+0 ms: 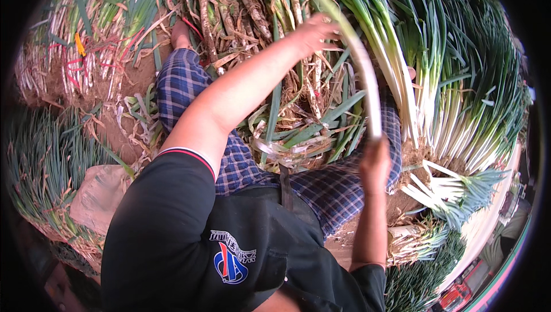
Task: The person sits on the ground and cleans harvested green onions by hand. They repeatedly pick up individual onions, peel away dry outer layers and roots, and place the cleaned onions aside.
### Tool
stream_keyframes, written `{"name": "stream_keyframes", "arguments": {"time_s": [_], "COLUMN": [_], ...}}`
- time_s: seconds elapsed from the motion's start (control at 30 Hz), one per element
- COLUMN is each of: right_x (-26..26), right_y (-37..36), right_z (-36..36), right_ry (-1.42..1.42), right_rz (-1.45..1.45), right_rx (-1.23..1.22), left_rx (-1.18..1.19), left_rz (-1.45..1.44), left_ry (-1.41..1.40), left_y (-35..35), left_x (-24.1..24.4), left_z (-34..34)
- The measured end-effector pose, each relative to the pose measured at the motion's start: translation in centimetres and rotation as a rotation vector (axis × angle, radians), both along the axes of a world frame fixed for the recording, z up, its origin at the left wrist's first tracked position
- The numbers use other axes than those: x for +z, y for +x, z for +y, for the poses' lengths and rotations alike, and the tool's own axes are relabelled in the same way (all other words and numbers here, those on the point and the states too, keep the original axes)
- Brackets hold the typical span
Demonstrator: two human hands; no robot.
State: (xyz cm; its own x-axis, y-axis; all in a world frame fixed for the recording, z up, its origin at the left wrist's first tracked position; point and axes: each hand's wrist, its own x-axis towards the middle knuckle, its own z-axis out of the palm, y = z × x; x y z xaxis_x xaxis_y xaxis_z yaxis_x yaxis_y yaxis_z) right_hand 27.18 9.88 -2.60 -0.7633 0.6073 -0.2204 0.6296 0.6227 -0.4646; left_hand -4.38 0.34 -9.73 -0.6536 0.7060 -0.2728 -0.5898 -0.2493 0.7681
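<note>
A long scallion stalk [364, 66] stands blurred by motion in front of me, its white root end towards my body. My right hand [375, 163] is closed around that root end. Beside the upper stalk, my left hand [319, 32] has its fingers spread; whether it touches the stalk I cannot tell. Between my legs lie untrimmed scallions [254, 6] with dry, soil-covered outer leaves, and peeled leaf scraps [297, 139] nearer my body. Cleaned scallions with white stems [402, 84] lean just beyond my right leg.
A big row of cleaned scallions [473, 79] spans the right. Short white scallion pieces [439, 191] lie below it. Bundles with red ties [73, 62] fill the upper left. More green scallions [47, 152] and a pale sack-like item [99, 195] are at the left.
</note>
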Motion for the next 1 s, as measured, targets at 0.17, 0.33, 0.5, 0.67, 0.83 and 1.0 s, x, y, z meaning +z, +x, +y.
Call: {"name": "stream_keyframes", "arguments": {"time_s": [0.17,0.33,0.5,0.67,0.83,1.0], "right_x": [-2.4,-3.4,-4.7,-3.2,-4.9,-1.9], "right_y": [4.2,1.3,-5.6,-10.7,-10.0,-5.3], "right_z": [13.4,13.1,3.2,-7.4,-9.4,-9.0], "right_ry": [0.474,0.486,-0.228,-0.828,-1.020,-0.975], "right_rz": [0.133,0.023,0.187,0.231,-0.081,0.016], "right_rx": [0.096,0.106,0.214,0.254,0.180,0.232], "left_rx": [0.113,0.481,0.457,0.050,-0.030,0.543], "left_rz": [0.809,0.543,0.071,-0.076,-0.268,-0.306], "left_ry": [-0.919,-1.643,-0.986,-0.445,-0.405,-0.207], "left_y": [-0.5,-5.6,-5.6,0.0,3.9,-3.6], "left_x": [-1.0,-10.4,-12.4,-1.0,-2.6,-5.0], "left_z": [-3.2,-18.5,-23.3,-18.0,-18.6,-20.0]}}
